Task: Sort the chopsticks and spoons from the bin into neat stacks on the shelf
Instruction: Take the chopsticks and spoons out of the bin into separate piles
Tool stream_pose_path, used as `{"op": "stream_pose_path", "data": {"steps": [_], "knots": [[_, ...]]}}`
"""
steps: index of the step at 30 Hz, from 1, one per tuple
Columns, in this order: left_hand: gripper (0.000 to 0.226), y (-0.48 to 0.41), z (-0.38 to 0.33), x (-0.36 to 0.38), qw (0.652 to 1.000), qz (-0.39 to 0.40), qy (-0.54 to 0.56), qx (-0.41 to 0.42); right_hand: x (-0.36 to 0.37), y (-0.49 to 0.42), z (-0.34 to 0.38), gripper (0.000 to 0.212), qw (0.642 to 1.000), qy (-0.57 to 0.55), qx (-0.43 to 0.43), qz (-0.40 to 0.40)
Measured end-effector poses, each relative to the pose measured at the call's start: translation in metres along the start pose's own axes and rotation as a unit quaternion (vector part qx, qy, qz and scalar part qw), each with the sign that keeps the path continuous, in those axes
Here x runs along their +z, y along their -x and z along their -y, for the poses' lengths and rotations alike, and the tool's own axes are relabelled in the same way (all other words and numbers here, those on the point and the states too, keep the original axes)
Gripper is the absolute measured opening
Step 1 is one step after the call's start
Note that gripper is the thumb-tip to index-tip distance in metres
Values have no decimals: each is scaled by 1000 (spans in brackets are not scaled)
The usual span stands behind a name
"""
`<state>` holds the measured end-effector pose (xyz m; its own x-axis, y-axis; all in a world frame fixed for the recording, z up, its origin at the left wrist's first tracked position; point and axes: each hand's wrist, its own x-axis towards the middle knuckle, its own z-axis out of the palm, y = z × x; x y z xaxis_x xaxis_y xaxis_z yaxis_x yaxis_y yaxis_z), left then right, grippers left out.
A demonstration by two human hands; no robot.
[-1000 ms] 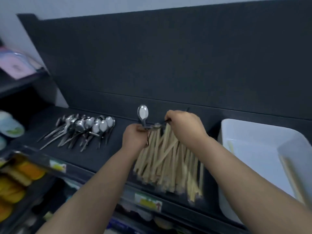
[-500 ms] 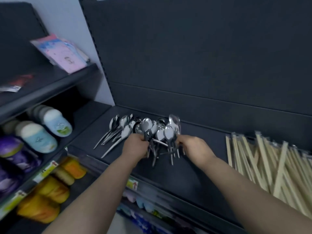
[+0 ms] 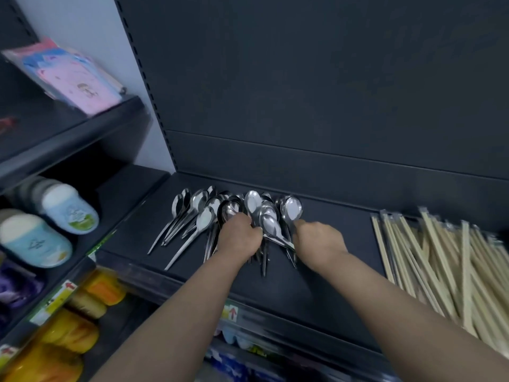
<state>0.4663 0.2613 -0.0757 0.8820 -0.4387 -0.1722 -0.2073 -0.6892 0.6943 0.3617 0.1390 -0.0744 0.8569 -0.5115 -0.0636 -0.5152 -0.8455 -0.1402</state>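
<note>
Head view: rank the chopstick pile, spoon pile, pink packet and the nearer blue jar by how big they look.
1. chopstick pile: largest, though it is near the camera and cut by the frame edge.
2. spoon pile.
3. pink packet: close to the spoons, and it lies farther off, so this order is unsure.
4. blue jar: smallest.

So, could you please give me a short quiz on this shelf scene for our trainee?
1. True or false: the wooden chopsticks lie to the right of the metal spoons on the dark shelf.
2. Both the left hand and the right hand are on: A) metal spoons, B) wooden chopsticks, C) nothing?
3. Which hand is nearer the wooden chopsticks?
Key: 1 true; 2 A; 3 the right hand.
</note>
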Motion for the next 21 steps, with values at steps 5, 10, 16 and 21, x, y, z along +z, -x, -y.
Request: {"op": "stream_pose_path", "data": {"steps": [5, 10, 16, 21], "knots": [[27, 2, -14, 2, 998, -28, -32, 41, -10, 9, 2, 34, 1000, -17, -8, -3], [13, 19, -50, 26, 992, 10, -63, 111, -30, 31, -42, 28, 996, 76, 12, -35], [15, 51, -123, 89, 977, 71, -64, 190, -54, 83, -126, 28, 991, 70, 98, -62], [16, 107, -209, 159, 954, 110, -48, 275, -73, 142, -225, 25, 975, 65, 178, -115]]}}
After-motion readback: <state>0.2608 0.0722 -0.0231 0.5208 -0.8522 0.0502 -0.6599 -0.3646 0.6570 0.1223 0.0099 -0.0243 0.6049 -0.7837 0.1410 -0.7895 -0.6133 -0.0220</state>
